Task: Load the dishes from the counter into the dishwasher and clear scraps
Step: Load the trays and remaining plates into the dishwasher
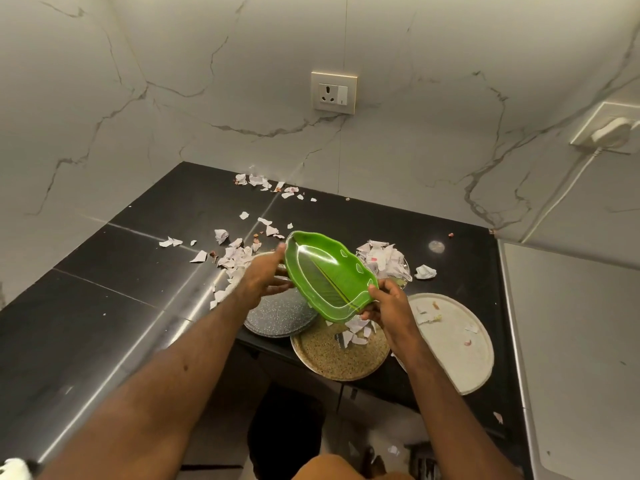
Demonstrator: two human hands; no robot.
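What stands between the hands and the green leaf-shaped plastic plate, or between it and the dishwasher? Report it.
Nothing: the left hand and right hand hold the green leaf-shaped plastic plate by its ends, lifted above the black counter. The dishwasher is out of view, so that path cannot be judged.

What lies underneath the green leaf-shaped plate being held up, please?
Beneath the green plate sit a grey speckled plate and a tan plate carrying paper scraps; their far parts are hidden behind it.
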